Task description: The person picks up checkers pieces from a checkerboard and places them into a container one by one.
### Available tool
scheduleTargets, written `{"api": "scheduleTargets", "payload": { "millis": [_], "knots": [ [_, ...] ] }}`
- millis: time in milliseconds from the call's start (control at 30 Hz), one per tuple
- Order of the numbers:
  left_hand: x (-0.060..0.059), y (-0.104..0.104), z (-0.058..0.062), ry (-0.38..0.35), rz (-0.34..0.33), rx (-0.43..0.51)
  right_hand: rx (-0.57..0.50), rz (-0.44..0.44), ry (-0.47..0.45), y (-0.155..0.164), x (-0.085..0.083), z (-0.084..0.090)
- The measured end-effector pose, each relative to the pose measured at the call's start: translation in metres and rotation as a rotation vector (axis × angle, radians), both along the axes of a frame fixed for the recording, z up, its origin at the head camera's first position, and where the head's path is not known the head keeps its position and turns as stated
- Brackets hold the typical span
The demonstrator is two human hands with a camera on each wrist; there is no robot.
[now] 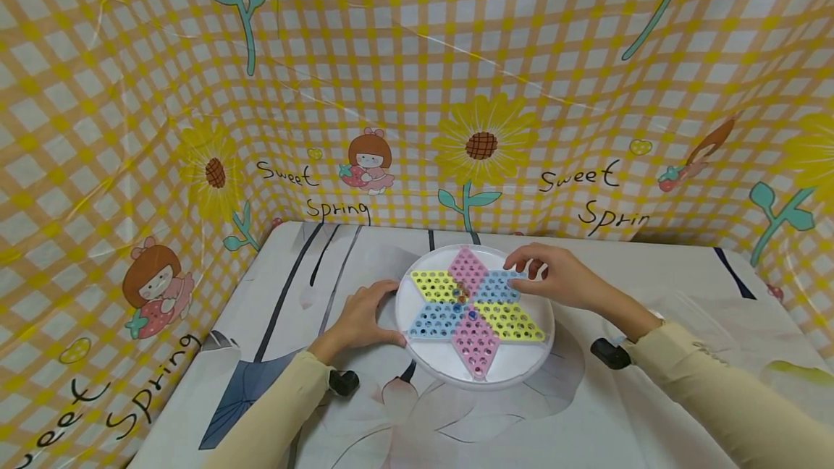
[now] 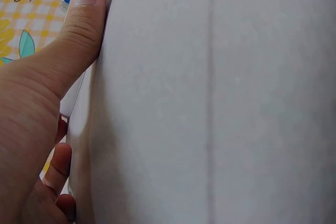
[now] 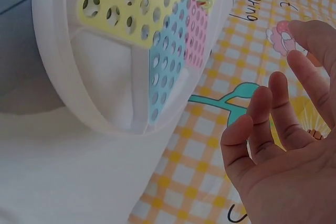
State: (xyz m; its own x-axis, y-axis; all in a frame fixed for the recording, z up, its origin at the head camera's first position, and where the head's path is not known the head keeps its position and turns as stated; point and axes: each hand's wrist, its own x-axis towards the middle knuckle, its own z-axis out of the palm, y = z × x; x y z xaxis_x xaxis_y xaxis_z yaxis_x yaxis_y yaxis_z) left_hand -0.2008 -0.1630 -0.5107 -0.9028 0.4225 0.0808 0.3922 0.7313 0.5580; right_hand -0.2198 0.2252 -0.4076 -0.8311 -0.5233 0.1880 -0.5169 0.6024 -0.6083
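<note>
A round white Chinese checkers board (image 1: 423,357) lies on the table, its six-pointed star made of pink, yellow and blue perforated sections. Several glass marbles (image 1: 472,315) sit near the star's middle. My left hand (image 1: 360,315) braces the board's left side, thumb and fingers spread along the rim. In the left wrist view the thumb (image 2: 86,17) lies against the rim. Over the far right blue section (image 1: 498,286), my right hand (image 1: 554,277) hovers with loosely bent fingers. The right wrist view shows nothing between its fingers (image 3: 281,93), which stand apart from the board.
A white cloth with dark line drawings covers the table (image 1: 365,418). A yellow checked curtain (image 1: 417,56) stands behind the board and at the left. Clear plastic (image 1: 704,324) lies on the right side. Dark wrist devices (image 1: 610,353) hang under both forearms.
</note>
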Motion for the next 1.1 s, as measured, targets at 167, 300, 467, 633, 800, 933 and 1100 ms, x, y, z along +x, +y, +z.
{"api": "scheduleTargets", "payload": {
  "millis": [167,300,467,633,800,933,1100],
  "knots": [
    [0.0,-0.001,0.0,-0.002,-0.002,-0.002,-0.002,0.045,-0.038,-0.008,0.0,-0.003],
    [0.0,-0.001,0.0,0.001,-0.001,0.003,0.025,0.092,-0.097,-0.014,-0.001,-0.008],
    [0.001,0.0,0.0,0.002,-0.002,0.009,0.041,0.136,-0.128,-0.023,-0.001,-0.02],
    [0.001,0.0,-0.001,-0.002,0.001,0.013,0.047,0.148,-0.181,-0.032,-0.001,-0.03],
    [0.0,0.0,-0.002,-0.003,0.004,0.023,0.056,0.158,-0.24,-0.038,-0.002,-0.04],
    [0.0,0.001,-0.002,-0.001,0.002,0.024,0.077,0.162,-0.253,-0.044,-0.003,-0.044],
    [0.001,0.001,-0.001,0.0,0.0,0.025,0.091,0.163,-0.253,-0.049,-0.002,-0.046]
  ]
}}
